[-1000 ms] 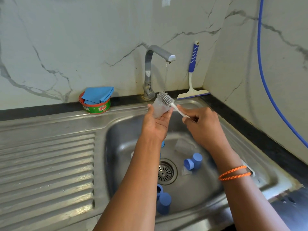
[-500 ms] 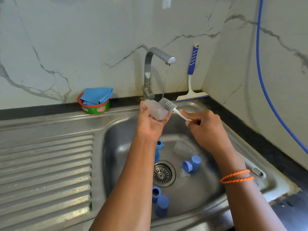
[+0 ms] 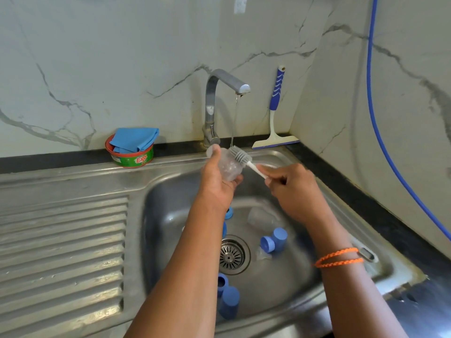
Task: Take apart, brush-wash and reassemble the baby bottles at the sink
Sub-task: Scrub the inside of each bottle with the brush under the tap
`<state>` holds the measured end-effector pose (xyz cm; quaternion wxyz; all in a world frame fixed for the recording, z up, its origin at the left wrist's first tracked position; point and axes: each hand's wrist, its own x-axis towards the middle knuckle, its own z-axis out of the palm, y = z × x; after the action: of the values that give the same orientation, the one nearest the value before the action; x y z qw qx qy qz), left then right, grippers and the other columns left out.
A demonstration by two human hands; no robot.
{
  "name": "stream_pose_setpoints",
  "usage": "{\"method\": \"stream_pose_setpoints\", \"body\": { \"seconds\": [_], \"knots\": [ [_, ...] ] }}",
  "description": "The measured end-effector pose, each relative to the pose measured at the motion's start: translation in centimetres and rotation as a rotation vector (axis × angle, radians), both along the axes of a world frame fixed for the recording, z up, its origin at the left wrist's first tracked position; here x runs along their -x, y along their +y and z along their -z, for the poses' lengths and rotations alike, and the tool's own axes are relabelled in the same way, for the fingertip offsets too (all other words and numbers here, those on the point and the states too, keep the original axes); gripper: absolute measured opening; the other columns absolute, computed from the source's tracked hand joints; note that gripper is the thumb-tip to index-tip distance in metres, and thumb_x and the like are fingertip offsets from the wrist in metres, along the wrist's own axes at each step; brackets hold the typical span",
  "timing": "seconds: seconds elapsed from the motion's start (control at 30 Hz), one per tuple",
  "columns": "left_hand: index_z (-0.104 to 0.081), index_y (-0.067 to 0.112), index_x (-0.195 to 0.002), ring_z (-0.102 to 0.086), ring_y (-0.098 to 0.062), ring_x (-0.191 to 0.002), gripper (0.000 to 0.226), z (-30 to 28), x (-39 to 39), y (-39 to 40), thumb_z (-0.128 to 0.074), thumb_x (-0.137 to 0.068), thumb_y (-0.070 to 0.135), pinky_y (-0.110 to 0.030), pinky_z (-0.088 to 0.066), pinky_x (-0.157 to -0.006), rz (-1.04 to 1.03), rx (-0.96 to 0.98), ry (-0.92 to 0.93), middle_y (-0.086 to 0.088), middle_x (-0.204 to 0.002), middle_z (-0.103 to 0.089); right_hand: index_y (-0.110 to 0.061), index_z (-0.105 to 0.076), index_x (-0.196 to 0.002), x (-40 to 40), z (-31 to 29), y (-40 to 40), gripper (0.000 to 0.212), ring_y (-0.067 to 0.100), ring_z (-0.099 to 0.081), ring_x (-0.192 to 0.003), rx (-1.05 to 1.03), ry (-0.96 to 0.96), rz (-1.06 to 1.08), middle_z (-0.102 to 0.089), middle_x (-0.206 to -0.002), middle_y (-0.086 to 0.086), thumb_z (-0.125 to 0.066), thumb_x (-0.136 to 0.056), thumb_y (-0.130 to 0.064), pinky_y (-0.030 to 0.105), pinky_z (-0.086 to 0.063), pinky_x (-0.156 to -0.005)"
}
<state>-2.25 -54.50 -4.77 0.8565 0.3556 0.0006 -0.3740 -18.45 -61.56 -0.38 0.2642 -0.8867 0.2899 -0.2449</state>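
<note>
My left hand [image 3: 218, 184] grips a clear baby bottle body [image 3: 228, 167] over the sink [image 3: 170, 191], just below the running tap [image 3: 220, 93]. My right hand [image 3: 290, 189] pinches the white handle of a grey bottle brush [image 3: 240, 156], whose bristle head lies against the bottle's side under the thin water stream. Blue caps and collars [image 3: 273, 242] lie on the sink floor right of the drain [image 3: 231, 254], more blue parts [image 3: 228, 298] sit at the front, and another clear bottle body [image 3: 262, 219] lies behind them.
A green soap tub with a blue cloth [image 3: 133, 150] stands on the sink's back ledge at left. A blue-handled squeegee [image 3: 275, 113] leans in the corner. A ribbed draining board [image 3: 61, 252] lies to the left. A blue hose [image 3: 380, 132] hangs down the right wall.
The bottle has tipped from upright to lying more sideways in my left hand, and the brush head has shifted over its outside. Both hands have drifted slightly left.
</note>
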Motion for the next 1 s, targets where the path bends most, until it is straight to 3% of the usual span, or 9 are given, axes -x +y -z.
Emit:
{"method": "stream_pose_setpoints", "body": {
  "seconds": [0.03, 0.1, 0.23, 0.33, 0.5, 0.6, 0.7, 0.9, 1.0],
  "knots": [
    [-0.061, 0.014, -0.13, -0.069, -0.027, -0.097, 0.049, 0.1, -0.2, 0.1, -0.064, -0.098, 0.051, -0.039, -0.056, -0.076, -0.046, 0.005, 0.038, -0.014, -0.121, -0.072, -0.034, -0.079, -0.124, 0.3, -0.2, -0.3, 0.035, 0.004, -0.053, -0.057, -0.032, 0.013, -0.018, -0.063, -0.061, -0.014, -0.063, -0.101, -0.012, 0.016, -0.042, -0.054],
    [-0.062, 0.013, -0.125, -0.069, -0.03, -0.102, 0.047, 0.3, -0.3, 0.3, -0.065, -0.098, 0.051, -0.042, -0.057, -0.084, -0.071, -0.002, 0.068, -0.015, -0.12, -0.071, -0.038, -0.077, -0.124, 0.3, -0.2, -0.2, 0.037, 0.0, -0.053, -0.056, -0.047, 0.022, -0.038, -0.061, -0.059, -0.02, -0.064, -0.101, -0.013, 0.013, -0.041, -0.052],
    [-0.065, 0.013, -0.127, -0.069, -0.03, -0.101, 0.046, 0.4, 0.6, 0.0, -0.062, -0.1, 0.05, -0.041, -0.056, -0.076, 0.062, -0.047, 0.025, -0.015, -0.123, -0.072, -0.022, -0.08, -0.102, -1.7, 1.1, 1.7, 0.024, 0.029, -0.059, -0.069, 0.07, -0.009, 0.059, -0.064, -0.073, 0.005, -0.057, -0.098, -0.017, 0.035, -0.045, -0.059],
    [-0.066, 0.01, -0.128, -0.073, -0.03, -0.102, 0.049, 0.1, 1.7, -0.2, -0.06, -0.101, 0.05, -0.044, -0.059, -0.083, 0.176, -0.045, 0.019, -0.016, -0.122, -0.074, -0.033, -0.077, -0.114, -3.4, 1.2, 2.6, 0.031, 0.033, -0.06, -0.074, 0.089, -0.056, 0.143, -0.067, -0.081, 0.006, -0.05, -0.097, -0.028, 0.035, -0.047, -0.063],
    [-0.06, 0.007, -0.134, -0.07, -0.035, -0.111, 0.055, 0.2, 0.9, -0.4, -0.057, -0.102, 0.051, -0.05, -0.055, -0.102, 0.078, -0.002, 0.064, -0.022, -0.129, -0.069, -0.028, -0.078, -0.115, -2.9, 1.3, 1.5, 0.03, 0.027, -0.058, -0.067, 0.047, -0.047, 0.058, -0.065, -0.076, 0.007, -0.056, -0.099, -0.015, 0.036, -0.047, -0.06],
    [-0.055, 0.009, -0.139, -0.068, -0.034, -0.116, 0.054, 0.3, 0.0, -0.2, -0.052, -0.105, 0.051, -0.049, -0.058, -0.097, -0.094, 0.066, 0.177, -0.019, -0.131, -0.067, -0.03, -0.08, -0.12, -1.3, 0.9, 1.2, 0.03, 0.012, -0.053, -0.063, -0.003, 0.01, -0.028, -0.064, -0.067, -0.005, -0.063, -0.1, -0.015, 0.027, -0.047, -0.061],
    [-0.056, 0.01, -0.136, -0.07, -0.033, -0.113, 0.052, 0.2, -0.1, 0.4, -0.049, -0.106, 0.052, -0.044, -0.063, -0.077, -0.134, 0.076, 0.207, -0.018, -0.129, -0.068, -0.037, -0.076, -0.127, -0.2, 0.3, 0.6, 0.035, -0.001, -0.047, -0.053, -0.062, 0.043, -0.079, -0.059, -0.054, -0.021, -0.065, -0.102, -0.016, 0.016, -0.04, -0.054],
    [-0.058, 0.011, -0.133, -0.068, -0.037, -0.112, 0.045, 0.2, 1.6, -0.3, -0.056, -0.105, 0.046, -0.049, -0.063, -0.084, 0.079, -0.121, 0.059, -0.02, -0.125, -0.067, -0.027, -0.079, -0.105, -2.8, 1.3, 1.0, 0.028, 0.03, -0.057, -0.072, 0.079, 0.023, 0.161, -0.06, -0.078, 0.008, -0.055, -0.097, -0.015, 0.037, -0.041, -0.061],
    [-0.057, 0.008, -0.136, -0.068, -0.041, -0.116, 0.047, 0.5, 1.6, -0.4, -0.053, -0.106, 0.044, -0.056, -0.058, -0.096, 0.119, -0.081, 0.096, -0.022, -0.129, -0.067, -0.029, -0.074, -0.09, -3.8, 1.1, 1.2, 0.03, 0.036, -0.064, -0.076, 0.062, -0.011, 0.143, -0.065, -0.081, 0.008, -0.051, -0.096, -0.011, 0.04, -0.05, -0.062]
  ]
}}
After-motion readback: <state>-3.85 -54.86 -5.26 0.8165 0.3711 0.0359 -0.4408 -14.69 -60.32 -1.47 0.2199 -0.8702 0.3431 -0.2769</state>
